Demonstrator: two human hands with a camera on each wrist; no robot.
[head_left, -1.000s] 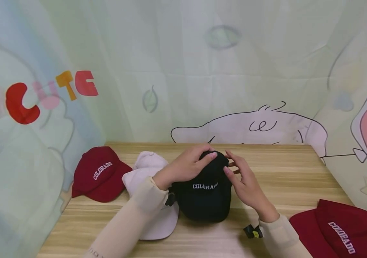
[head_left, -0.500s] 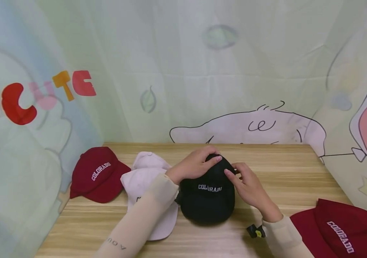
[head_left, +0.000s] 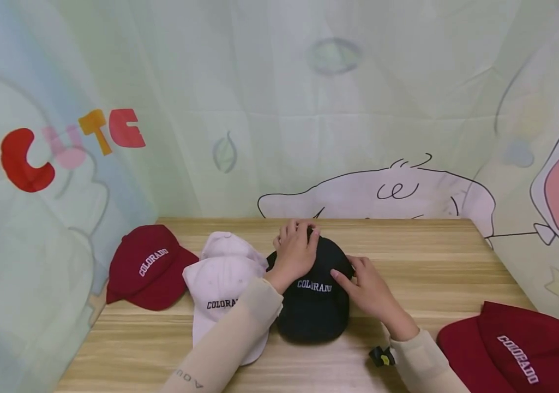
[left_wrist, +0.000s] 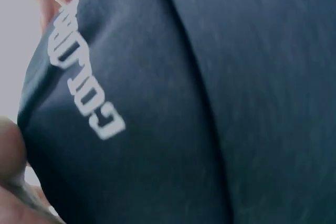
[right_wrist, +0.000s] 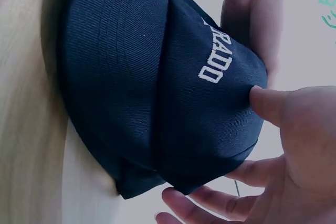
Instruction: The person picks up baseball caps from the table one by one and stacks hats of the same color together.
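Note:
A black baseball cap point(head_left: 313, 316) with white COLORADO lettering sits on the wooden table, brim toward me. My left hand point(head_left: 295, 254) holds the top left of its crown, with the fingers bent over the top. On the right side of the crown, my right hand point(head_left: 368, 289) grips it. In the right wrist view, the right thumb point(right_wrist: 268, 103) presses the front panel while the fingers lie along the cap's side and edge. Dark cap fabric point(left_wrist: 157, 87) fills most of the left wrist view, where the left fingers show only in part.
Two white caps, one overlapping the other point(head_left: 225, 278), lie just left of the black cap, partly behind my left sleeve point(head_left: 230, 333). A dark red cap point(head_left: 154, 267) is at the far left, another red cap point(head_left: 515, 346) at the right front. Printed curtains point(head_left: 210, 109) surround the table.
My left hand has turned, its fingers now bent further over the crown. The right hand has moved lower on the cap's side. The black cap shifted right, then slightly back left.

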